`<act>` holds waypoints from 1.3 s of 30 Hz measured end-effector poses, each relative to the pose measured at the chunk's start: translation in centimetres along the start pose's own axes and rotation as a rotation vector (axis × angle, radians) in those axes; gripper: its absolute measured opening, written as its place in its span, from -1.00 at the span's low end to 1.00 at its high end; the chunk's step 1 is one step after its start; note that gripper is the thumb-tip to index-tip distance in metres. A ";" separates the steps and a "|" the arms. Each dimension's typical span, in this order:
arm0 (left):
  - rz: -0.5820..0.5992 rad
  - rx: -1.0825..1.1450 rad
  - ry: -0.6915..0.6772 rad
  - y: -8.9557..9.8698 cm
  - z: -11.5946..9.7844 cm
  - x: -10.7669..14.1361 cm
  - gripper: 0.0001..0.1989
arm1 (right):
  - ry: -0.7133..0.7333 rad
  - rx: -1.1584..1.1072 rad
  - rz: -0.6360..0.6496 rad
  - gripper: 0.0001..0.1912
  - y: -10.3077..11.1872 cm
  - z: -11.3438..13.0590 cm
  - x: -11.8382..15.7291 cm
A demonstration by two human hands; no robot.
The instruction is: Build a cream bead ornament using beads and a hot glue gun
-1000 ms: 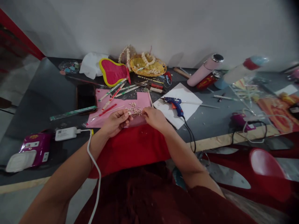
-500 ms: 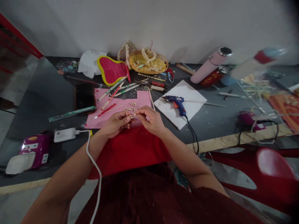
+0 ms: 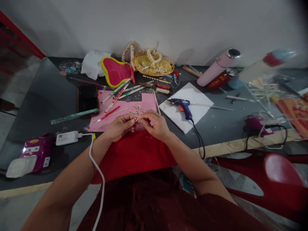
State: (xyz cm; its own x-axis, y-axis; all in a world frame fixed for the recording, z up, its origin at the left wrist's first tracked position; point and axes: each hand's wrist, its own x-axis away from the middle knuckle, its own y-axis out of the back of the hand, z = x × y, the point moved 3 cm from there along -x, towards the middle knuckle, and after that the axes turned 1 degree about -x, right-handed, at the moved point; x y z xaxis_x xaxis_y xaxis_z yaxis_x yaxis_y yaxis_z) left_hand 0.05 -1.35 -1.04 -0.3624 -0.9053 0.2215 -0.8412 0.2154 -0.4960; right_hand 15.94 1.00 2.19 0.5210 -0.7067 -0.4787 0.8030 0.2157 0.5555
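Observation:
My left hand [image 3: 120, 127] is closed, its thumb and fingers pinching a small pale wooden piece [image 3: 136, 119]. My right hand [image 3: 156, 124] meets it from the other side with thumb and forefinger pinched together at that piece. Whatever sits between the right fingertips is too small to make out. Just beyond my fingers, several short cut wooden pieces [image 3: 137, 107] lie loose on a pink sheet [image 3: 148, 98]. Red cloth [image 3: 134, 150] spreads under my wrists.
To the right, a blue glue gun [image 3: 183, 106] rests on a white board [image 3: 201, 110]. Left are chopsticks in wrappers [image 3: 74, 116] and a phone [image 3: 87, 98]. Behind stand a yellow basket [image 3: 141, 69], pliers [image 3: 163, 89] and a pink flask [image 3: 218, 69]. A white cable [image 3: 97, 166] crosses my left forearm.
Both hands stay in nearly the same place, fingertips together. The fingers have shifted slightly around the small piece. The whole view has moved a little.

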 end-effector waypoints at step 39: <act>-0.057 -0.089 0.044 0.6 0.4 0.2 -0.82 | 0.031 -0.132 0.063 -0.84 -0.7 -0.6 0.2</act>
State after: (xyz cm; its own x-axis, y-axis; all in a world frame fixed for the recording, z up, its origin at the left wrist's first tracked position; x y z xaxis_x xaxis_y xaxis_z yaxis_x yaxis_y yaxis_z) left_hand -0.34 -1.52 -1.64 -0.3286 -0.9005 0.2847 -0.8925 0.1974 -0.4055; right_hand 15.63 1.13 1.25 0.5788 -0.6680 -0.4677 0.7983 0.3472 0.4921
